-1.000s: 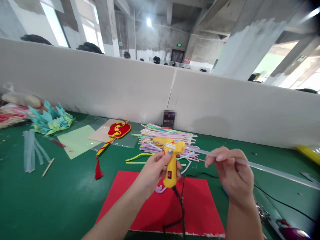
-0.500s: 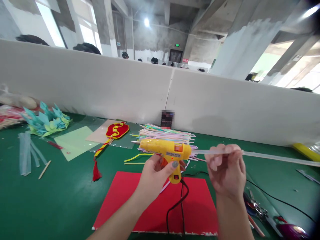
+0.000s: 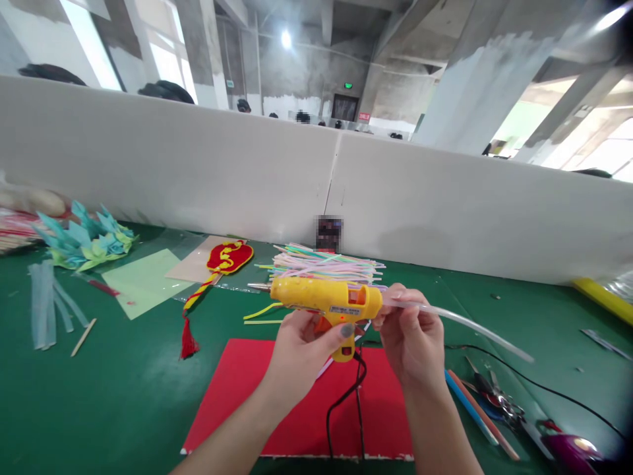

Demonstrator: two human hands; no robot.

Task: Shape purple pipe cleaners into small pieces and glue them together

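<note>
glue gun point(image 3: 326, 302) — gripped in left hand point(image 3: 304, 346) | right hand point(image 3: 413, 336) pinches glue stick point(image 3: 465, 323) at its rear

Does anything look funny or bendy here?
Yes. The clear glue stick at the back of the yellow glue gun bows downward instead of running straight, just past where the right hand pinches it. The left hand holds the gun about level. Nothing looks spilled or broken.

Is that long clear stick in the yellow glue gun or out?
In, at its tip: the long clear glue stick meets the rear of the yellow plastic glue gun, where the right hand pinches it. How deep, cannot tell.
</note>
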